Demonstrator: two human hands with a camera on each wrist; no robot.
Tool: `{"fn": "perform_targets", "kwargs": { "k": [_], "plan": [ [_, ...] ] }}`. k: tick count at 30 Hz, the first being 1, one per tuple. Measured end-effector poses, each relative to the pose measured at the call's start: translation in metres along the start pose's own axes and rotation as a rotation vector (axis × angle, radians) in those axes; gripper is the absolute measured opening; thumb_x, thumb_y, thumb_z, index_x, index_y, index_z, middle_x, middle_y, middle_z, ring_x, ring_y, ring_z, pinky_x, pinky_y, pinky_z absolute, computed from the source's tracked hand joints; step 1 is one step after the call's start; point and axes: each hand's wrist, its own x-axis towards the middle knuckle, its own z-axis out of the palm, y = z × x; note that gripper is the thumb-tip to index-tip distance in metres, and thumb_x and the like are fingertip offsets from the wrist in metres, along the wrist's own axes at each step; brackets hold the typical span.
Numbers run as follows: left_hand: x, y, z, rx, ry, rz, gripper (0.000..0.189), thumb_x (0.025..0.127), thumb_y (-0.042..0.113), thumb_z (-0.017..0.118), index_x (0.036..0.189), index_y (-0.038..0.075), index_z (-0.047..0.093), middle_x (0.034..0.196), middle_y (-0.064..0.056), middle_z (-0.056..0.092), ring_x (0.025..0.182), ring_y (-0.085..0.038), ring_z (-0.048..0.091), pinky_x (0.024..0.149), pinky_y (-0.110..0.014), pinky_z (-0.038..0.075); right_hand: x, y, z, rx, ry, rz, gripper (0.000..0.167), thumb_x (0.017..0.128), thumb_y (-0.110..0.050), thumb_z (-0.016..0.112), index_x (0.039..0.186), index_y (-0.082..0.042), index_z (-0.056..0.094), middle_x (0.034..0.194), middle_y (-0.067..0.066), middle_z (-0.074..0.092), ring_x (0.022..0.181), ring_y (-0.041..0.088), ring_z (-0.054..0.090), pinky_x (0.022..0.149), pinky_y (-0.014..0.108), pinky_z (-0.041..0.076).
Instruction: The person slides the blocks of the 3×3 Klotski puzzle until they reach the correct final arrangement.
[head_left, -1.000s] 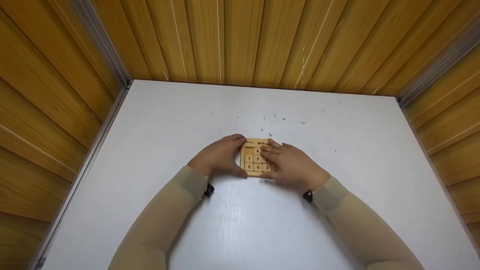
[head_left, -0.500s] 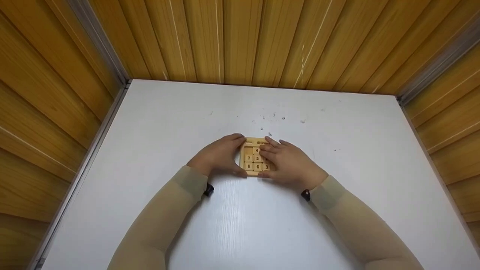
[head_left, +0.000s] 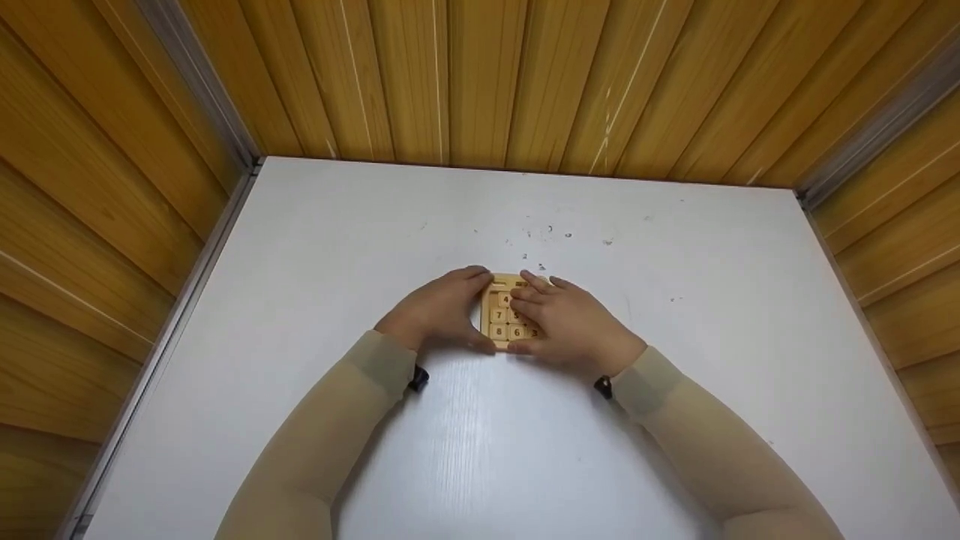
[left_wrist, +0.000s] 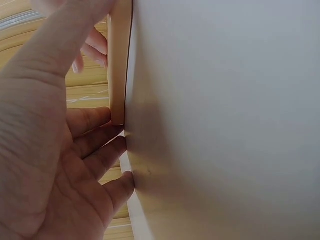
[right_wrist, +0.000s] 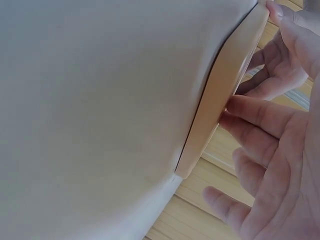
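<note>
A wooden number sliding puzzle (head_left: 499, 346) lies flat on the white table. My left hand (head_left: 442, 307) grips its left side, thumb at the near corner and forefinger at the far corner. Over the right part of the board, my right hand (head_left: 581, 322) presses its fairly straight fingertips on the tiles, thumb at the near edge, hiding the right column. Tile 4 (head_left: 505, 299) sits partly across the top-left space; tile 7 (head_left: 499, 316), tile 8 (head_left: 499, 331) and tile 6 (head_left: 517, 332) show below. In the right wrist view, the puzzle's side (right_wrist: 215, 100) rests against the tabletop.
The white table (head_left: 465, 450) extends around the puzzle, with small dark marks beyond it. Wood-patterned panels (head_left: 480, 82) stand at the back and both sides. Each wrist carries a small black device (head_left: 418, 378).
My right hand has shifted left across the board, and tile 4 has slid left with it, partly into the top-left space. My left hand keeps its grip on the puzzle.
</note>
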Motion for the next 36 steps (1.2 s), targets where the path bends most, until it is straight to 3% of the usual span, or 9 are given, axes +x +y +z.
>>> {"fn": "perform_targets", "kwargs": {
  "k": [17, 29, 36],
  "plan": [
    [0.001, -0.001, 0.0, -0.022, 0.003, 0.017, 0.134, 0.074, 0.062, 0.104, 0.179, 0.016, 0.034, 0.187, -0.001, 0.034, 0.175, -0.024, 0.031, 0.144, -0.043, 0.031, 0.002, -0.004, 0.001, 0.015, -0.033, 0.002, 0.091, 0.106, -0.078, 0.058, 0.17, -0.014, 0.053, 0.18, 0.003, 0.048, 0.176, 0.028, 0.03, 0.145, 0.056, 0.029],
    [0.0, -0.001, -0.001, -0.005, 0.003, 0.015, 0.132, 0.075, 0.059, 0.103, 0.179, 0.014, 0.035, 0.187, -0.001, 0.034, 0.175, -0.024, 0.031, 0.144, -0.041, 0.03, -0.021, 0.021, -0.002, 0.05, -0.051, 0.127, 0.091, 0.105, -0.074, 0.063, 0.173, -0.016, 0.048, 0.181, -0.001, 0.045, 0.178, 0.025, 0.025, 0.144, 0.06, 0.029],
    [0.001, 0.0, 0.001, -0.011, -0.01, 0.002, 0.133, 0.075, 0.059, 0.103, 0.179, 0.014, 0.034, 0.187, -0.001, 0.034, 0.176, -0.024, 0.03, 0.144, -0.041, 0.03, -0.031, 0.028, 0.001, 0.066, -0.057, 0.119, 0.091, 0.105, -0.075, 0.063, 0.172, -0.015, 0.049, 0.181, -0.001, 0.045, 0.178, 0.026, 0.025, 0.143, 0.061, 0.03]
  ]
}}
